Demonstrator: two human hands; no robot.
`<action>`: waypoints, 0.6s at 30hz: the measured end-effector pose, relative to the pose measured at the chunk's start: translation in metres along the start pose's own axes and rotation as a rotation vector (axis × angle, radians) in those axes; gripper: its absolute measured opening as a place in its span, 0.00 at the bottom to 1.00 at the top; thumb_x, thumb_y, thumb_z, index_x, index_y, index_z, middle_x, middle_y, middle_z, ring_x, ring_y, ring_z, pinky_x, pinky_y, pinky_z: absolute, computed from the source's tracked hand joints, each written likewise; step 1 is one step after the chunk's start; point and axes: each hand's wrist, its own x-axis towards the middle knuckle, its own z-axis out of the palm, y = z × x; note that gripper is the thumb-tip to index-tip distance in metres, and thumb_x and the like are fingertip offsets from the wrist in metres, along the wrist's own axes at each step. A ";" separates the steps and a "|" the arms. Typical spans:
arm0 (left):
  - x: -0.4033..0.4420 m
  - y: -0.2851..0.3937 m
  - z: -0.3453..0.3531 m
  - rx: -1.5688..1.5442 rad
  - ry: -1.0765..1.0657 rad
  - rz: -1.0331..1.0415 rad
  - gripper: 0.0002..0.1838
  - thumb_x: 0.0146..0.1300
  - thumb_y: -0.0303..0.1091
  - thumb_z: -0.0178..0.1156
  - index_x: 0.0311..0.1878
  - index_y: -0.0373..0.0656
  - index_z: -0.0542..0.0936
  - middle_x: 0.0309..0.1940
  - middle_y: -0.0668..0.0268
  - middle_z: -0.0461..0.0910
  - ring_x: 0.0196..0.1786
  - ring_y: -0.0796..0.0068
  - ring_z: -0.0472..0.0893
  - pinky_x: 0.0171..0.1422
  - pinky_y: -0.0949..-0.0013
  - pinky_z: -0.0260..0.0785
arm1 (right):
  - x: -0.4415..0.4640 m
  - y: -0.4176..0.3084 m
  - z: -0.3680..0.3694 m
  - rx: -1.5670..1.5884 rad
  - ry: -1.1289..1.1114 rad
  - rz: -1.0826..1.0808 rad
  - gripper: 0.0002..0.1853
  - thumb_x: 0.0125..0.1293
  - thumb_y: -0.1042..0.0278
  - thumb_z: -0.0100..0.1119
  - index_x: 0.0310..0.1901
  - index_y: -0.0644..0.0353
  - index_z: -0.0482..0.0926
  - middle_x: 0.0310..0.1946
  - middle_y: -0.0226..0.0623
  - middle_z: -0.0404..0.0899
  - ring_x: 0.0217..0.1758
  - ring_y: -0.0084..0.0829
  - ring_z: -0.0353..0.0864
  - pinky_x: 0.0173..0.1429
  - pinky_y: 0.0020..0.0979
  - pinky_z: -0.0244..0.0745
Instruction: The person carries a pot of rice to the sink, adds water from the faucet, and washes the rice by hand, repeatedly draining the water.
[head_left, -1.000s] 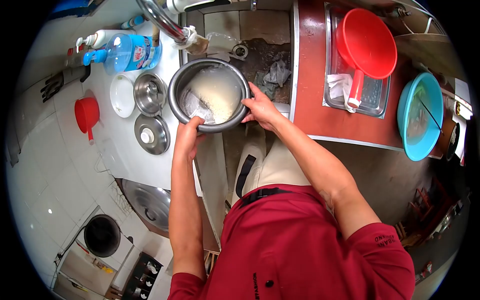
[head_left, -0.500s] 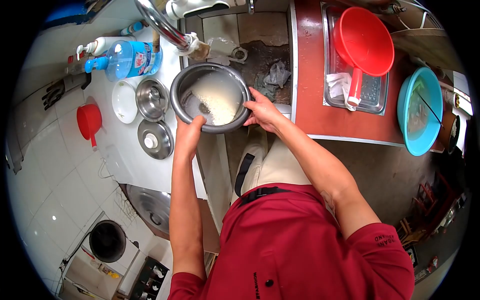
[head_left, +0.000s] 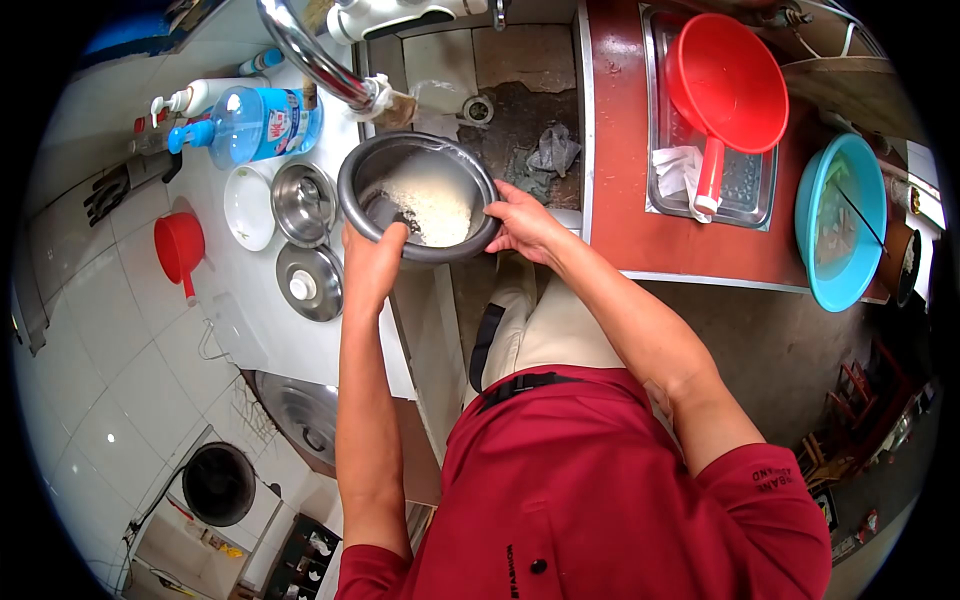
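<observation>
Head view: your left hand (head_left: 375,262) grips the near left rim of a round, dark-grey pot with a thick rim (head_left: 350,195), thumb over the edge. Your right hand (head_left: 522,224) clasps the same rim on its right side, thumb on top and fingers curled below. The pot sits between your hands, over the near left part of a tiled, brown-stained sink (head_left: 440,60); you cannot tell from here whether anything supports it underneath. Inside it, pale, rice-like grains (head_left: 435,208) spread over the bottom.

Just beyond the pot, a curved chrome faucet (head_left: 312,58) reaches in from the far left. Crumpled grey plastic (head_left: 553,150) lies in the sink, to the right of the pot.

To your left, the white bench (head_left: 270,350) carries a shiny round steel bowl (head_left: 290,205), a steel lid with a white knob (head_left: 324,275), a white shallow dish (head_left: 248,208) and a clear bottle of blue liquid (head_left: 238,125).

To your right, on the reddish-brown bench (head_left: 622,200), a red plastic dipper (head_left: 730,85) and a crumpled white cloth (head_left: 678,172) lie on a rectangular steel tray (head_left: 764,212). Farther right stands a round turquoise plastic basin (head_left: 840,292).
</observation>
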 end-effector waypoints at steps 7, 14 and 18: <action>0.002 0.009 -0.001 0.098 -0.005 -0.009 0.31 0.49 0.36 0.56 0.59 0.35 0.70 0.56 0.47 0.70 0.63 0.52 0.66 0.68 0.59 0.58 | 0.003 -0.004 -0.003 -0.009 0.017 0.045 0.23 0.66 0.76 0.44 0.63 0.58 0.60 0.37 0.39 0.79 0.27 0.27 0.82 0.23 0.26 0.82; 0.005 0.022 0.001 0.166 -0.005 0.008 0.31 0.49 0.36 0.55 0.59 0.34 0.69 0.56 0.46 0.70 0.63 0.50 0.65 0.68 0.59 0.57 | 0.007 -0.010 -0.008 0.036 -0.043 0.058 0.27 0.67 0.76 0.44 0.67 0.60 0.55 0.35 0.39 0.80 0.23 0.26 0.83 0.22 0.25 0.82; 0.008 0.025 0.002 0.222 -0.004 0.019 0.32 0.49 0.38 0.56 0.58 0.32 0.68 0.55 0.44 0.70 0.63 0.48 0.65 0.68 0.59 0.57 | 0.006 -0.013 -0.009 0.056 -0.049 0.065 0.26 0.67 0.76 0.44 0.67 0.60 0.56 0.33 0.39 0.80 0.23 0.26 0.82 0.22 0.25 0.82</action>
